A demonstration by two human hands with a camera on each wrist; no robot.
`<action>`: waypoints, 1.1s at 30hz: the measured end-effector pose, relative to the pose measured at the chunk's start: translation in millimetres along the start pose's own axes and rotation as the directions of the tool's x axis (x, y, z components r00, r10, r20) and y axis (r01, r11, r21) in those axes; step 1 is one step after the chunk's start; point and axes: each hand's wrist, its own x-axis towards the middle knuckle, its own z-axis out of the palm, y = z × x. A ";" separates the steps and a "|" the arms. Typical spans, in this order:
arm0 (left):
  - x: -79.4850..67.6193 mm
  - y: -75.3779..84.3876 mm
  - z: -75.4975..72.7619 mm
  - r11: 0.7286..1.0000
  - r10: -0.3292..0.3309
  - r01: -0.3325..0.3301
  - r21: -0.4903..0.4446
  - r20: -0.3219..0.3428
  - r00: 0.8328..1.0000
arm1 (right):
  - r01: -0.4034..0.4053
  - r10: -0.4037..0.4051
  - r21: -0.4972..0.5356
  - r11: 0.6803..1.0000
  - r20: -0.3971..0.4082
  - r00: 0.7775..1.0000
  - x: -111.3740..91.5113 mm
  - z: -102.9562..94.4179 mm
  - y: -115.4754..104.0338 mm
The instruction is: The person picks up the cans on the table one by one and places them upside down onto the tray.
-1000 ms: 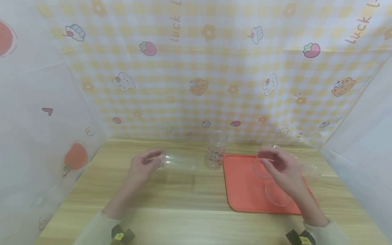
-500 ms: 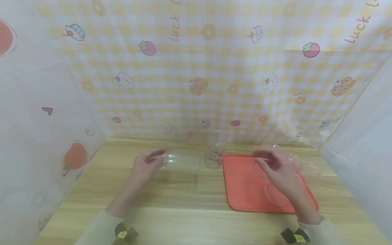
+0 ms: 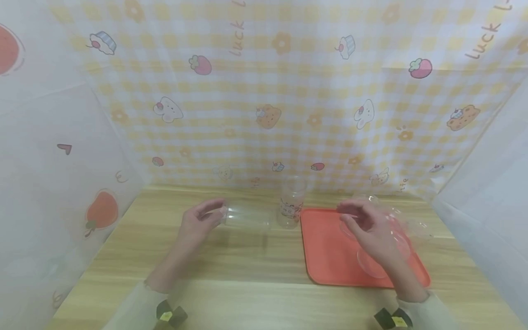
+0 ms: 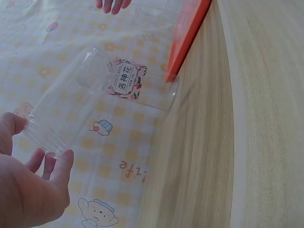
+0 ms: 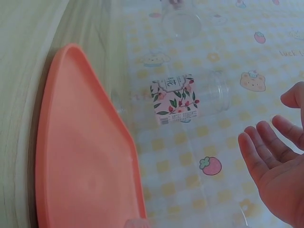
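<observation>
The label (image 4: 127, 80) on the upright clear jar (image 3: 294, 187) reads 洛神花 in large characters; its smaller print is illegible. "Luck" and "life" are printed on the checked backdrop (image 3: 231, 91).

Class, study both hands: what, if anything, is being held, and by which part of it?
The left hand grips a clear, colourless cylindrical jar, apparently plastic, by its ridged end. The right hand holds nothing.

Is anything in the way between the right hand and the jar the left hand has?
Yes. In the head view, a labelled jar stands upright between the right hand and the held jar, close to the tray. Whether that hand would clear its top is hard to tell.
</observation>
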 end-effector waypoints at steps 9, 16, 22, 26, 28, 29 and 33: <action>1.7 -0.5 0.8 1.000 -0.006 0.006 -0.008 -0.004 1.000 | -0.056 0.057 -0.034 0.998 0.017 0.998 0.0 3.6 0.0; 2.0 -1.4 0.6 0.999 0.018 -0.017 -0.027 0.019 1.000 | -0.066 0.067 -0.034 0.997 0.024 0.997 -0.3 6.4 1.7; 1.7 0.9 2.3 0.999 0.011 -0.011 -0.032 0.007 1.000 | -0.064 0.064 -0.027 0.998 0.014 0.998 0.2 6.1 3.9; 2.3 1.6 2.9 0.999 -0.002 0.002 -0.043 0.001 1.000 | -0.060 0.061 -0.027 0.998 0.015 0.998 0.5 5.7 4.4; 3.0 1.6 3.0 0.999 -0.011 0.010 -0.046 -0.001 1.000 | -0.052 0.053 -0.021 0.998 0.018 0.998 0.6 5.7 4.8; 3.6 1.5 3.1 0.999 -0.014 0.014 -0.049 -0.001 1.000 | -0.047 0.047 -0.017 0.999 0.021 0.999 0.6 5.7 5.2; 3.9 2.6 3.7 0.998 -0.023 0.022 -0.055 -0.001 1.000 | -0.032 0.032 0.007 0.999 0.024 0.999 0.4 5.6 6.9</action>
